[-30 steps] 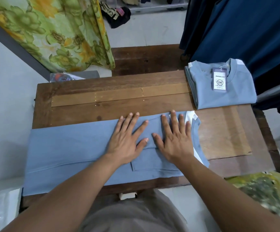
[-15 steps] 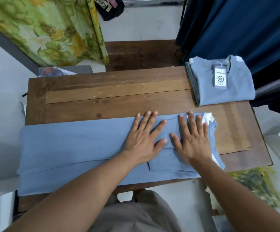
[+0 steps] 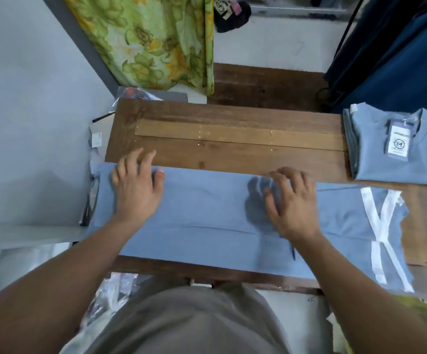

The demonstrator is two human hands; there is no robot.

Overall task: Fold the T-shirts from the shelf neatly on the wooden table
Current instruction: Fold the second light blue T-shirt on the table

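A light-blue T-shirt (image 3: pixel 207 213) lies in a long folded strip along the near edge of the wooden table (image 3: pixel 233 154). Its neck end, with white tape (image 3: pixel 381 218), points right. My left hand (image 3: pixel 136 190) rests at the strip's far left corner, fingers reaching over the back edge and thumb on the cloth. Over the middle of the strip my right hand (image 3: pixel 294 208) has loosely bent fingers and casts a shadow on the fabric. It grips nothing I can see. A stack of folded blue T-shirts (image 3: pixel 391 169) with a hang tag (image 3: pixel 400 143) sits at the table's far right.
A green floral curtain (image 3: pixel 151 39) hangs behind the table on the left. Dark blue garments (image 3: pixel 398 52) hang at the back right, close to the folded stack. Plastic-wrapped items (image 3: pixel 97 139) lie beside the table's left end. A grey wall (image 3: pixel 28 123) stands on the left.
Both hands were flat side by side near the neck end. Now they are apart: the left hand has gone to the strip's left end, the right hand to its middle. The view has shifted left.
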